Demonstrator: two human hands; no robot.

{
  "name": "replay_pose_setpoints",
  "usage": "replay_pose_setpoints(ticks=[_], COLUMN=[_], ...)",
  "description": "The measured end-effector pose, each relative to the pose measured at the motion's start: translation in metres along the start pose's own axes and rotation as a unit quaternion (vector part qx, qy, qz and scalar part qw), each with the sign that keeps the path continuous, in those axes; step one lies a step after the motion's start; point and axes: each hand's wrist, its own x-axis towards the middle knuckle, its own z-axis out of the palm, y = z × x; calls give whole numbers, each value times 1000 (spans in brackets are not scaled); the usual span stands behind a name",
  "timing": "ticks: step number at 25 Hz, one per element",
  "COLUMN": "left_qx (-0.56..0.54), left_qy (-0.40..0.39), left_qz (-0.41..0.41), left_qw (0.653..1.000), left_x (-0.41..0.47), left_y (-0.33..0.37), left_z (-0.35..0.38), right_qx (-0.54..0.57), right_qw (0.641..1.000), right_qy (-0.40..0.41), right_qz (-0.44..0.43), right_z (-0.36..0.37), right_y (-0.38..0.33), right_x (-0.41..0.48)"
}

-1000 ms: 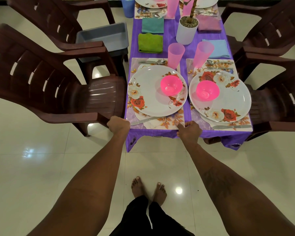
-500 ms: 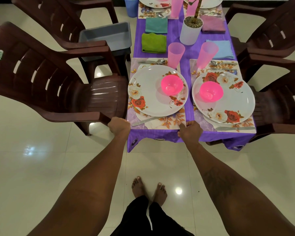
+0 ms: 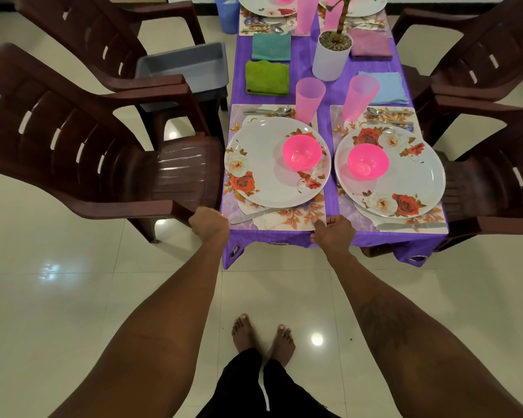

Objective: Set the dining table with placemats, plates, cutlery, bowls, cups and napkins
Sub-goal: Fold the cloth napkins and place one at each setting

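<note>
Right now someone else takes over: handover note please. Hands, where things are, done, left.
Left hand: curled at the near-left corner of the left placemat, seems to grip it.
Right hand: pinches that placemat's near-right corner.
On it: left plate with left bowl, left cup, spoon, left knife; green napkin beyond.
Beside it: right plate, right bowl, right cup, right knife, blue napkin.
Done: both near settings laid; far ones only partly in view.
Left: probably square the placemat, let go.
</note>
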Motion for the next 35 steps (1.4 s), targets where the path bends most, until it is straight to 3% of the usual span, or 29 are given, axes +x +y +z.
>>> replay_pose_setpoints(ticks=[17,25,28,31,35], left_qx=[1,-48,-20,1,-79], left_qy=[14,30,46,50,55], left_qz=[-26,-55,-23,43,56], left_qw=[1000,997,998,998,994], left_x=[0,-5,-10,-15,-7], left_y=[4,8,10,13,25], left_z=[0,-1,-2,-6,-10], right_qx=[22,-31,-81,-46,-4], right_qw=[1000,999,996,998,999], right_qy=[2,3,15,31,34], right_qz=[12,-4,-15,-18,-30], right_z=[5,2,-9,-18,-8], right_y=[2,9,-1,-16,-35], right_x=[5,9,6,6,19])
